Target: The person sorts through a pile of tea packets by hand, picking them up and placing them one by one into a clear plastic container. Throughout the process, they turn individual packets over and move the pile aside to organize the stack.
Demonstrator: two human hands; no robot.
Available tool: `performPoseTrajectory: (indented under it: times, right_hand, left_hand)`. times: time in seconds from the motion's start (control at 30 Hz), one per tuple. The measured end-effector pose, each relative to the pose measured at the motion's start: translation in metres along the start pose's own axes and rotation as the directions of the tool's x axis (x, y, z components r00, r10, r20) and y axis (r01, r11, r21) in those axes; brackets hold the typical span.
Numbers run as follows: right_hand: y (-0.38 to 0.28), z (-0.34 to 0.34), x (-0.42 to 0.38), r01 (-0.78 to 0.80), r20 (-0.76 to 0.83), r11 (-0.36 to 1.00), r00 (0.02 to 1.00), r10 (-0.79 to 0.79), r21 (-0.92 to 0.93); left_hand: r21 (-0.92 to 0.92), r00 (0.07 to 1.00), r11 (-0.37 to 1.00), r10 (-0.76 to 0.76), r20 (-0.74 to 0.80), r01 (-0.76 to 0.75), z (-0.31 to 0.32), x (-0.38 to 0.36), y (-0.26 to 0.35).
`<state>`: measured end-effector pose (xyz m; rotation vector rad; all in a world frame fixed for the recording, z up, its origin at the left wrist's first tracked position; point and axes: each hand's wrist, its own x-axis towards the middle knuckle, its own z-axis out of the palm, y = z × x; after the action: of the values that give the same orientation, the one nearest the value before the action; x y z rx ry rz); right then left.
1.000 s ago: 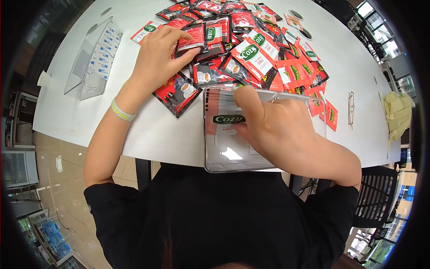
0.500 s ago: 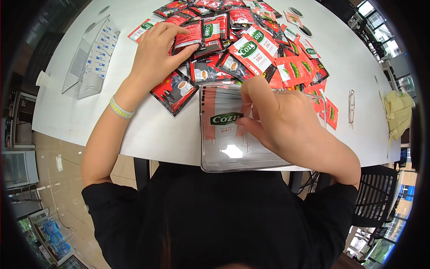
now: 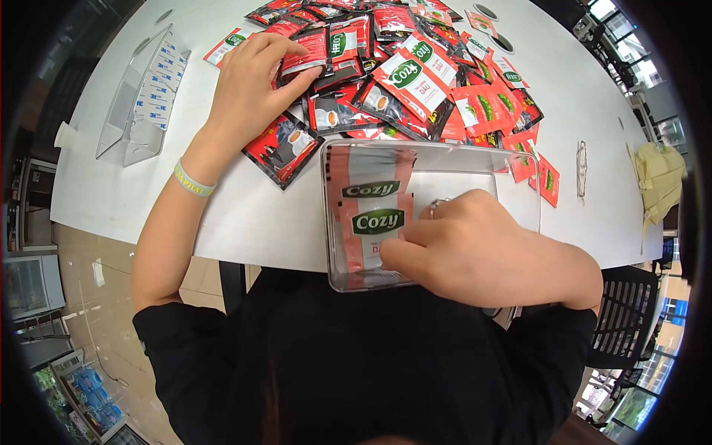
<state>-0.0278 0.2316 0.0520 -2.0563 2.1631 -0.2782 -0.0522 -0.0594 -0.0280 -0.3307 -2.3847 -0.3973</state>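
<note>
In front of me a clear plastic box [image 3: 519, 150] stands at the table's near edge. Two pink-and-white Cozy tea sachets lie at its left side, a rear sachet [image 3: 371, 169] partly covered by a front sachet [image 3: 363, 248]. My right hand [image 3: 471, 248] reaches into the box, thumb and fingers closed on the right edge of the front sachet; its fingertips are partly hidden. My left hand [image 3: 256, 85] rests at the left of the sachet pile, thumb and fingers apart around a red-and-black sachet [image 3: 305, 58]. Below it lies a red-and-black sachet with a cup picture [image 3: 283, 152].
The heap of red, pink and black sachets [image 3: 415, 81] spreads across the table's far middle. A clear angled plastic holder [image 3: 141, 100] stands at left. A thin clear object [image 3: 581, 172] lies at right, near a yellow cloth bag [image 3: 660, 182] at the table's edge.
My right hand has moved down and toward me with the front sachet, which now overlaps another in the box. My left hand has stayed at the pile.
</note>
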Motion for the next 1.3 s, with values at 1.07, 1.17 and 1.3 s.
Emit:
performPoseTrajectory:
  times: [1.07,1.17,1.3]
  right_hand:
    - [0.01,0.04,0.025,0.257,0.053,0.867,0.964,-0.259,-0.428]
    - [0.006,0.038,0.026,0.246,0.091,0.874,0.969,-0.229,-0.42]
    - [0.007,0.036,0.026,0.251,0.098,0.885,0.968,-0.231,-0.392]
  left_hand:
    - [-0.046,0.999,0.999,0.025,0.022,-0.024,0.008,-0.005,-0.008]
    - [-0.01,0.999,1.0,-0.015,0.038,0.016,0.009,-0.006,-0.007]
    - [-0.023,0.998,0.999,-0.021,0.054,0.022,0.005,-0.005,-0.004]
